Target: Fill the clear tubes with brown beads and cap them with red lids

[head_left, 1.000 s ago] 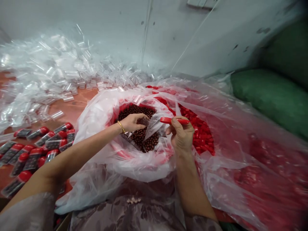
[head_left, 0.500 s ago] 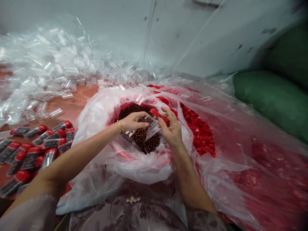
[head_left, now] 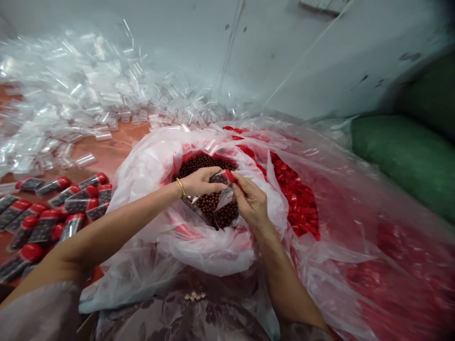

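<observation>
My left hand (head_left: 204,182) is closed round a small clear plastic container (head_left: 217,178) with dark beads inside. At the container's right end sits a red cap (head_left: 228,176), pinched between the thumb and fingers of my right hand (head_left: 250,196). Both hands are above a container lined with a whitish plastic bag (head_left: 142,175), which holds a heap of brown beads (head_left: 209,202). Among the beads, under my hands, lies a clear piece of plastic whose shape I cannot make out. Fingers hide part of the container and cap.
Loose clear plastic sleeves (head_left: 85,94) are piled at the back left. Filled, red-capped containers (head_left: 44,226) lie on the reddish table (head_left: 103,154) at left. Red caps (head_left: 302,208) fill a plastic bag to the right. A green sack (head_left: 401,156) leans near the wall (head_left: 284,61).
My right hand has brought the red cap left and slightly down, onto the end of the container in my left hand. The view has shifted slightly.
</observation>
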`<state>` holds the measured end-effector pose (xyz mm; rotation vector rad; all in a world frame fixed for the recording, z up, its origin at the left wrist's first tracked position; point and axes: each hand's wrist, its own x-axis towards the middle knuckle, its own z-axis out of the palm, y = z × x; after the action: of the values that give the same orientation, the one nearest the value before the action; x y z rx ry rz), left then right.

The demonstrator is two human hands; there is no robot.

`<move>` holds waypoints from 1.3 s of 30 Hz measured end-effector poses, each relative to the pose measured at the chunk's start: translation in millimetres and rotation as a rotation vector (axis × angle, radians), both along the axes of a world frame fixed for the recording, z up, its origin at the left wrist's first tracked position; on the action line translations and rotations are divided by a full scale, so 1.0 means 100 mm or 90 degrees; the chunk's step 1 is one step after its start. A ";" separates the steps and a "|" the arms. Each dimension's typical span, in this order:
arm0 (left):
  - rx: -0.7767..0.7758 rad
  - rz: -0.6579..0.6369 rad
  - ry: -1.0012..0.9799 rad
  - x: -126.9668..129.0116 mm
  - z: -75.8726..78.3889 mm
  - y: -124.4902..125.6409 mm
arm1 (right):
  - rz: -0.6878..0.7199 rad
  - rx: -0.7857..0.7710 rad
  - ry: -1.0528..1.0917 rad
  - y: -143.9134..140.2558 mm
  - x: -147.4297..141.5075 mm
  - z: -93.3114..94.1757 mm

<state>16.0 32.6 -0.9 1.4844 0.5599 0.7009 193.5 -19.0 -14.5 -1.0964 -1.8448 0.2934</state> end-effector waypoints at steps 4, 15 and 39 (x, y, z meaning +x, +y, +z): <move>-0.027 0.000 0.002 0.03 0.02 -0.01 | -0.068 0.062 -0.045 -0.04 -0.08 -0.01; -0.056 -0.009 0.019 -0.02 0.06 -0.02 | -0.009 -0.021 -0.045 -0.09 -0.07 0.11; 0.422 0.037 0.455 0.12 0.05 -0.13 | 0.051 -0.369 0.296 0.43 -0.34 0.05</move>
<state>28.4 20.0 4.3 2.3747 0.9695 0.3899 159.3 24.4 -9.4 -1.2023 -1.4121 1.0859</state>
